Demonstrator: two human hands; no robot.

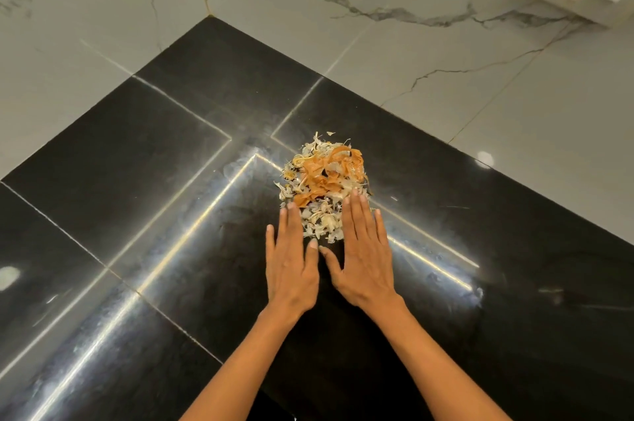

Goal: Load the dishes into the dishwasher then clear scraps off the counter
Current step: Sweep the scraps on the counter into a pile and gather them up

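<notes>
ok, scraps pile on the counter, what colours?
Orange peel strips over pale cream-white papery bits in the scraps pile, on the black counter; the head view shows it.

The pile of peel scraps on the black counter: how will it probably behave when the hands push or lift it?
The pile of peel scraps looks thin, papery and loose, so it is probably very light and may scatter. The orange strips are curled, likely floppy. The counter is glossy, so flat pushing by the left hand and right hand should slide it easily.
</notes>
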